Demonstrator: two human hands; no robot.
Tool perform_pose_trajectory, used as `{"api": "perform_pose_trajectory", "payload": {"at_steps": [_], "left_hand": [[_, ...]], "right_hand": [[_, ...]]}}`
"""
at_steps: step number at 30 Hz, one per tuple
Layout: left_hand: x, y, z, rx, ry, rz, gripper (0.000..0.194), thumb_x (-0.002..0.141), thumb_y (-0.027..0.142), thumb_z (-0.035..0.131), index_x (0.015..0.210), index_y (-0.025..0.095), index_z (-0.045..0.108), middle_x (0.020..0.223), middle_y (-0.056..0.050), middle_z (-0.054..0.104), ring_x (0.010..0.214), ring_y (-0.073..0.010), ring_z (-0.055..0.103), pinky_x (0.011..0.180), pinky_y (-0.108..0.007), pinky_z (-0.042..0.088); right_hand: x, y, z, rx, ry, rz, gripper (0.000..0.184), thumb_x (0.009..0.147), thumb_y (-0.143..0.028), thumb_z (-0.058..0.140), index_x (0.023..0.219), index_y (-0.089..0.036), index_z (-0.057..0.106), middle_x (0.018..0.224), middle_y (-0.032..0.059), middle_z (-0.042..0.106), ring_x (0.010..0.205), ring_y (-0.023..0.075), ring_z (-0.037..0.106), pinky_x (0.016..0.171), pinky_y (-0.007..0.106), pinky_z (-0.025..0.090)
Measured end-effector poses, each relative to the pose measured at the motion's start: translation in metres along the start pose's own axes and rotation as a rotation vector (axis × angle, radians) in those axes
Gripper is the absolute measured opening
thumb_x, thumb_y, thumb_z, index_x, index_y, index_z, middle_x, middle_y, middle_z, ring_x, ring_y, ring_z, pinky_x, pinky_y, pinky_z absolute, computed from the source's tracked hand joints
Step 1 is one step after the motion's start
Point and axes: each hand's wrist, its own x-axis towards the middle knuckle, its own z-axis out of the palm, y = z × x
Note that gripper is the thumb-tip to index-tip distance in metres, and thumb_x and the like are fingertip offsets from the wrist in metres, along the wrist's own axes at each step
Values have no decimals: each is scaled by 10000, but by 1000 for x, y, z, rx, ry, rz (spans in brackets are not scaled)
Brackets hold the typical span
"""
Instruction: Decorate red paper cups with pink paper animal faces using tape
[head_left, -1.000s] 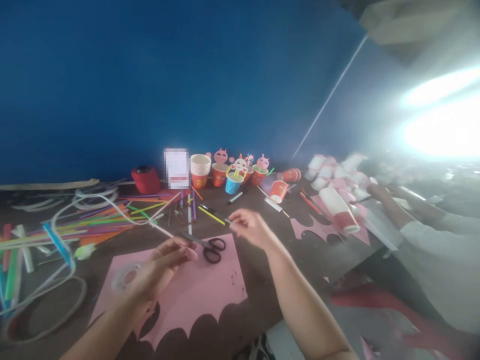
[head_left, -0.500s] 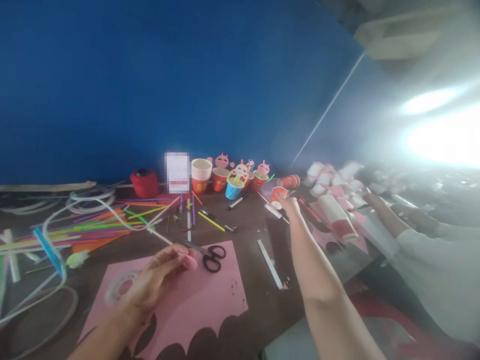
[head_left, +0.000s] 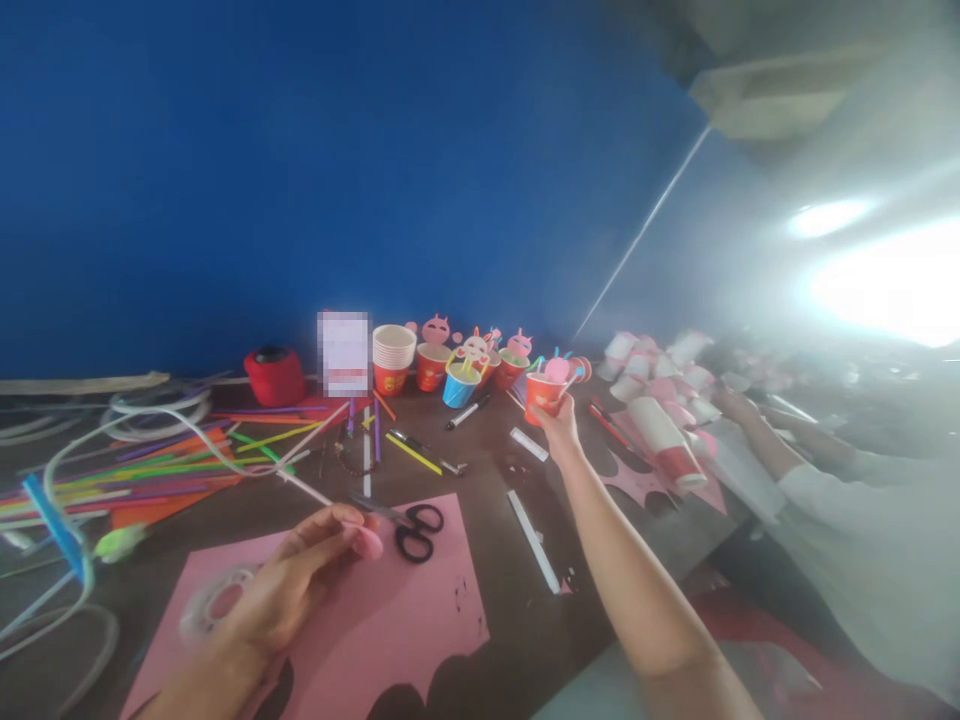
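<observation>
My left hand (head_left: 304, 565) pinches a small pink paper piece (head_left: 367, 543) above a pink paper sheet (head_left: 412, 625) with scalloped cut-outs. Black-handled scissors (head_left: 415, 532) lie on the sheet beside my fingertips, and a roll of clear tape (head_left: 204, 610) rests under my left wrist. With the arm stretched forward, my right hand (head_left: 559, 425) is closed round a red paper cup (head_left: 541, 393). A pink paper disc (head_left: 556, 369) and blue bits show above the cup's rim.
Behind stand a stack of paper cups (head_left: 394, 350), a blue cup (head_left: 460, 388) and several red cups with paper faces. Coloured straws (head_left: 172, 465) and a white cord (head_left: 161, 412) spread at left. A co-worker's arm (head_left: 757, 430) is at right, near heaped white cups (head_left: 652, 365).
The red cup in my right hand has turned upright, bringing its pink disc into view. My left hand still holds the pink paper piece.
</observation>
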Motion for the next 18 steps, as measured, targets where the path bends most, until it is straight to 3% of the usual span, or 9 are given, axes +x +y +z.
{"api": "perform_pose_trajectory", "payload": {"at_steps": [7,13,18], "left_hand": [[-2,2,4,-10,3,32,104,699,228,722,743,175,644,697,-38,664,733,-133,605,735,-202,476],[-2,3,8,-11,0,52,121,680,242,734,741,169,659,701,-42,661,703,-135,589,716,-211,474],[-4,4,8,-22,-9,44,107,698,235,721,729,165,646,701,-41,657,725,-130,586,729,-200,463]], "right_hand": [[-5,-2,32,-245,15,-108,806,518,-348,736,1211,-189,355,1182,108,490,1078,283,479,921,442,396],[-4,2,52,-436,38,-71,686,602,-394,656,1170,-116,390,1166,175,459,1161,360,357,970,488,316],[-4,5,56,-511,-31,-85,600,633,-341,606,1143,-94,410,1132,182,492,1148,357,384,962,466,329]]}}
